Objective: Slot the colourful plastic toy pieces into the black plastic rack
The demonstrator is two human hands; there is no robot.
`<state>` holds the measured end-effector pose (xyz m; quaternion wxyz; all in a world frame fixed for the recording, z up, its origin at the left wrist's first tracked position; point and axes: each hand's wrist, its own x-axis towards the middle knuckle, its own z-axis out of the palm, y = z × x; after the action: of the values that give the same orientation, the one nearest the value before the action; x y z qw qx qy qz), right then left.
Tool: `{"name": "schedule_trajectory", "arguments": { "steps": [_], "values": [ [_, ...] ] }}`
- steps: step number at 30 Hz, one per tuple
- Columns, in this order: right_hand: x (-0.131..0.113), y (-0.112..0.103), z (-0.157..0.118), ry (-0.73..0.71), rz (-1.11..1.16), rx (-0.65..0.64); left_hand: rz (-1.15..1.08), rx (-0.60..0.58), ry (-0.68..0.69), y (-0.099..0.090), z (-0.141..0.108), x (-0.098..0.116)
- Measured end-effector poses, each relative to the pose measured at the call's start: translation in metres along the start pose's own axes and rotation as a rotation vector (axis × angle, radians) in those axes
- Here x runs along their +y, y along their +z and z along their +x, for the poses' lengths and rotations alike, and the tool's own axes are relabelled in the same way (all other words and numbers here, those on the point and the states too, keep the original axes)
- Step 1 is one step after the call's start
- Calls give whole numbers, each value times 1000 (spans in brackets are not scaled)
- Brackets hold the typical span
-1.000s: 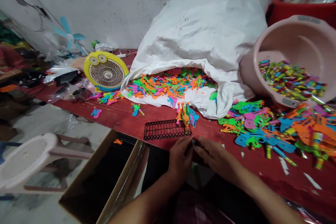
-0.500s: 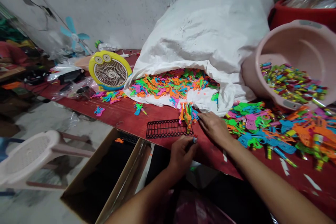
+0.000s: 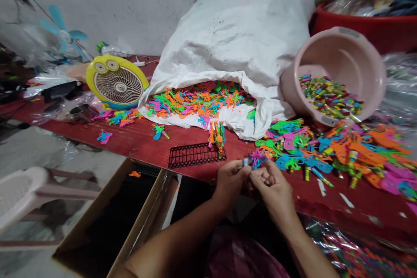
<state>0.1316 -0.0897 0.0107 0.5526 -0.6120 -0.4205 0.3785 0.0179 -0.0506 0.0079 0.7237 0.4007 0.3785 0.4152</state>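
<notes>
My left hand [image 3: 231, 181] and my right hand [image 3: 272, 186] are close together above the front edge of the red tabletop [image 3: 143, 139]. The left fingers pinch a small plastic tube [image 3: 245, 162]. The right fingers hold a pink and blue plastic toy piece [image 3: 257, 159] against its end. A black plastic grid rack [image 3: 194, 155] lies just left of my hands. Beyond it stands a bunch of assembled colourful toys [image 3: 216, 135]. A loose heap of flat toy pieces [image 3: 339, 152] spreads to the right.
A white sack [image 3: 228, 34] spills coloured pieces onto the table. A tilted pink basin [image 3: 332, 91] holds multicoloured tubes. An open cardboard box [image 3: 130, 213] stands below the table edge, beside a white plastic stool [image 3: 22, 191]. A yellow fan [image 3: 116, 82] stands at the back left.
My hands have come together over the table edge. My right hand has left the toy heap and now holds the pink and blue piece. The view has swung slightly right.
</notes>
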Motion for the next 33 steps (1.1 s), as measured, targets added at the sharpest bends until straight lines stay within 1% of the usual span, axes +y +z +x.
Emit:
{"name": "schedule_trajectory", "arguments": {
  "steps": [2,4,5,6,8,10,12,14,16,19,21,23,26,28,31,32,33],
  "values": [
    [-1,-5,-1,9,10,-40,-48,-49,-30,5,0,2],
    [-2,-15,0,17,-73,-123,-63,-115,-47,7,2,2],
    [-2,-21,1,13,-133,-159,-58,-128,-42,7,3,1],
    [-1,-27,2,3,-199,-177,-44,-117,-24,7,4,0],
    [3,-38,7,-45,-323,-163,-1,-46,33,4,7,-2],
    [7,-48,15,-140,-423,-115,50,22,67,1,8,-4],
    [9,-55,24,-272,-529,-78,96,41,56,-2,7,-3],
    [7,-57,33,-396,-647,-82,121,45,41,-5,5,-2],
    [2,-54,40,-463,-790,-138,119,43,25,-7,2,0],
    [-1,-44,45,-472,-1035,-237,112,44,25,-9,1,1],
    [3,-38,47,-458,-1105,-242,107,41,31,-11,2,-1],
    [10,-36,48,-433,-1050,-206,89,32,39,-12,3,-3],
    [19,-41,50,-368,-901,-162,73,9,57,-12,5,-7],
    [18,-45,51,-300,-786,-204,91,2,72,-11,7,-9],
    [8,-45,50,-115,-530,-328,141,8,75,-9,10,-10],
    [4,-42,50,-48,-443,-344,163,10,67,-8,12,-10],
    [2,-39,49,10,-368,-330,180,11,56,-8,13,-10]
  ]
}}
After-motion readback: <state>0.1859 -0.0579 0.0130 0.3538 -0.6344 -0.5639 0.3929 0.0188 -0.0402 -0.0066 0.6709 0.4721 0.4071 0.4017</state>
